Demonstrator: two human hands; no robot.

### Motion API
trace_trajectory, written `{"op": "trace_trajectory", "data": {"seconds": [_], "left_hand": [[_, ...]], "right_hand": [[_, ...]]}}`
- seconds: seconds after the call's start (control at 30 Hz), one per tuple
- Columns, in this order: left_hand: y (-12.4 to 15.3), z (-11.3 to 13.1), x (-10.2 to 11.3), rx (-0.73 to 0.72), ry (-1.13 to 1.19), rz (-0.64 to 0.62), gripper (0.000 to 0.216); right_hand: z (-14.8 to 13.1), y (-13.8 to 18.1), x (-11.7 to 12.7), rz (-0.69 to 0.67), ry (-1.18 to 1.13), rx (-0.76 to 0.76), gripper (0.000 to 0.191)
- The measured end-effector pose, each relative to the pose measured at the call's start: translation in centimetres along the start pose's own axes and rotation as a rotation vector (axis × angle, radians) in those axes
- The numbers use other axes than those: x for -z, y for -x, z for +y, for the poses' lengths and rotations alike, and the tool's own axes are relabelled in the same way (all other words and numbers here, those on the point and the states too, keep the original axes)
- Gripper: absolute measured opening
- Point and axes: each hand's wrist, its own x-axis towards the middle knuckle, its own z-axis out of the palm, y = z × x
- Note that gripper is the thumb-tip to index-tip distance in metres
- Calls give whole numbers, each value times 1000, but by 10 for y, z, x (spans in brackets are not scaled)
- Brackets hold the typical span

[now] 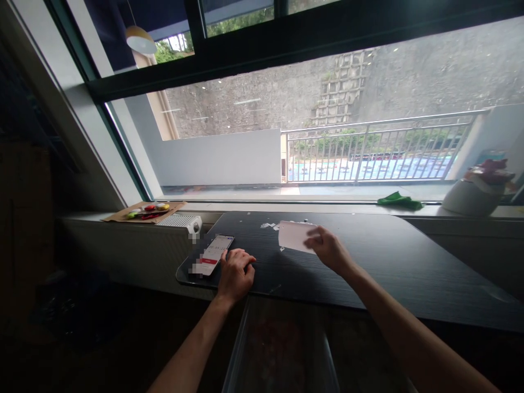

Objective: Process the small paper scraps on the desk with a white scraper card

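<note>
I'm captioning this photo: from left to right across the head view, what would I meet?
Flat brown cardboard, white-screened rectangular phone, left hand, thin pale rectangular sheet, right hand, crumpled green item, rounded white container.

The person's left hand (236, 275) is bare, with slim fingers and a narrow wrist, and the left forearm (192, 346) behind it is bare too, widening away from the hand. The right hand (326, 250) is likewise bare, its fingertips blurred; behind its wrist, the right forearm (395, 316) is uncovered as far as it shows.
</note>
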Motion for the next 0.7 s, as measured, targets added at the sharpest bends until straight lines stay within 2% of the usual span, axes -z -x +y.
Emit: {"op": "trace_trajectory", "data": {"seconds": [0.1, 0.17, 0.37, 0.43, 0.53, 0.7], "left_hand": [[0, 0, 0, 1, -5, 4, 24], [0, 0, -1, 5, -7, 8, 25], [0, 1, -1, 5, 2, 18, 25], [0, 1, 0, -1, 6, 21, 24], [0, -1, 1, -15, 7, 30, 24], [-1, -6, 2, -57, -28, 22, 22]], "right_hand": [[10, 0, 4, -18, -8, -44, 13], [20, 8, 23, -35, -22, -91, 14], [51, 50, 118, -132, -92, -272, 37], [54, 58, 141, -101, -134, -302, 37], [50, 61, 152, -77, -152, -381, 31], [45, 56, 140, -95, -180, -458, 26]]}}
